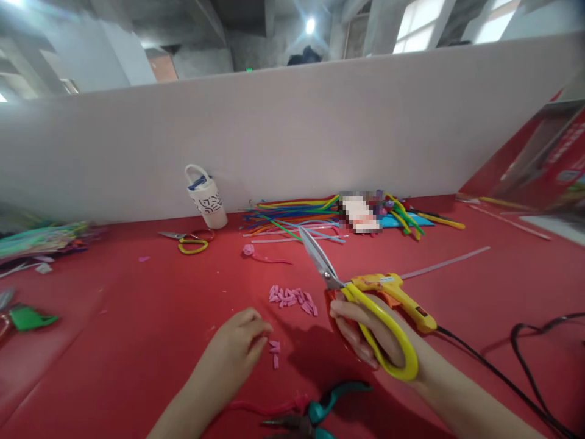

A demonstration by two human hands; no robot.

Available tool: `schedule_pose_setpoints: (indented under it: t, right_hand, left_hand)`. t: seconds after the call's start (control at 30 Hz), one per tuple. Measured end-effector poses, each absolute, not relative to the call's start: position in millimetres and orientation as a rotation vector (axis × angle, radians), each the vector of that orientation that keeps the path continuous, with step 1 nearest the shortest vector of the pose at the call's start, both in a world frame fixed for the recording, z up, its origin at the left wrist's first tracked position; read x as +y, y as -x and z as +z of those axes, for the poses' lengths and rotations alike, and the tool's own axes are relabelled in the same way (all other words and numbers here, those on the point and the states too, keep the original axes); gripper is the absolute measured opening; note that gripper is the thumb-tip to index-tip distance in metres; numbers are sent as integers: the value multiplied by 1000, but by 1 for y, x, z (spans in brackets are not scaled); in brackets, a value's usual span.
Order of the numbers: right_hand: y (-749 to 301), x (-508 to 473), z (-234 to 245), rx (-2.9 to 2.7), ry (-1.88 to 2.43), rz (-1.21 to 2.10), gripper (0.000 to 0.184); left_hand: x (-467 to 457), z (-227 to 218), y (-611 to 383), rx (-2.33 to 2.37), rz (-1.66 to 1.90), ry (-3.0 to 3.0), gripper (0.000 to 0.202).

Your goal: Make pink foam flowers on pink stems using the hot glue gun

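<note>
In the head view, our right hand (384, 336) is wrapped around the yellow-and-red-handled metal scissors (327, 275) above the red table (137, 317); our curled left hand (238, 342), its pinch unclear to us, nears small pink strips (275, 347).

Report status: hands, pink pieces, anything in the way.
Right hand holds scissors. Left hand beside pink pieces, grip unclear. Pink pile uncovered. Pliers, glue gun nearby.

Left fingers (256, 327) bent, right fingers (351, 311) curled
</note>
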State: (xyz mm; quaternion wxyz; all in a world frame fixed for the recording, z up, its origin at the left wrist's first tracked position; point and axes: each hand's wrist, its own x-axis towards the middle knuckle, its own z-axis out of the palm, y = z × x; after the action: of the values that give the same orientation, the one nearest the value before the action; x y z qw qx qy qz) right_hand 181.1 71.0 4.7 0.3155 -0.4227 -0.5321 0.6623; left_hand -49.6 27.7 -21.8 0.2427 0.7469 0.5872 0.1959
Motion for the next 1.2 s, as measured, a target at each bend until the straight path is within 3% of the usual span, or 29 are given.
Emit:
schedule_pose_setpoints:
  t: [0.37, 0.67, 0.93, 1.2]
  right_hand:
    - [-188, 82, -18, -1184, 1140, 1743, 40]
    - [-192, 76, -2, -1231, 1102, 1812, 33]
    - [-185, 78, -12, -1270, 1156, 1792, 40]
    - [-186, 77, -15, -1336, 1217, 1740, 42]
  left_hand:
    - [26, -17, 43, 1588, 474, -1922, 9]
    - [39, 13, 48, 1671, 355, -2041, 17]
    - [76, -22, 32, 1801, 503, -2111, 13]
    - [82, -30, 30, 1743, 793, -1787, 16]
